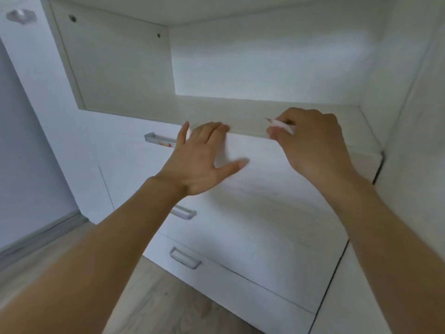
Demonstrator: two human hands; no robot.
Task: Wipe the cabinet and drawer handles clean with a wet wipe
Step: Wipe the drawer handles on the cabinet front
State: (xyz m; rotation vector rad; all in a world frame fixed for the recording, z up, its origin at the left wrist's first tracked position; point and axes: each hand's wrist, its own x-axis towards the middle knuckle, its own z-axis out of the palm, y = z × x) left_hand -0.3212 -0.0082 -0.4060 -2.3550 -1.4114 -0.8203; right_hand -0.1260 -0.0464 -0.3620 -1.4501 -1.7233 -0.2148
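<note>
A white cabinet (252,213) with drawer fronts stands before the person, and above its top ledge (240,116) an open recess (240,63) runs back to a pale rear wall, leaving free room above and behind both hands. To the right of the right hand the ledge ends at a side panel (414,116), with a dark gap at the corner just below. Left of the left hand the cabinet face runs on to a grey wall (29,153), and wood-look flooring (144,304) lies below the forearms.

The left hand (199,162) lies spread flat on the top drawer front (240,189), fingers straight, fingertips reaching the ledge edge, thumb stretched out to the right; it holds nothing. The right hand (310,143) is curled at the ledge edge, its fingers and thumb pinching a small white wet wipe (281,125), which pokes out toward the left hand. The two hands are near each other but apart.

The top drawer handle (159,140), a grey bar, sits just left of the left hand, partly covered by its little finger. A second handle (184,212) shows below the left wrist, half hidden by the forearm, and a third handle (185,257) lies lower, beside the left forearm. All three are well apart from the wipe. A blurred metal fitting (20,16) shows far up and left
</note>
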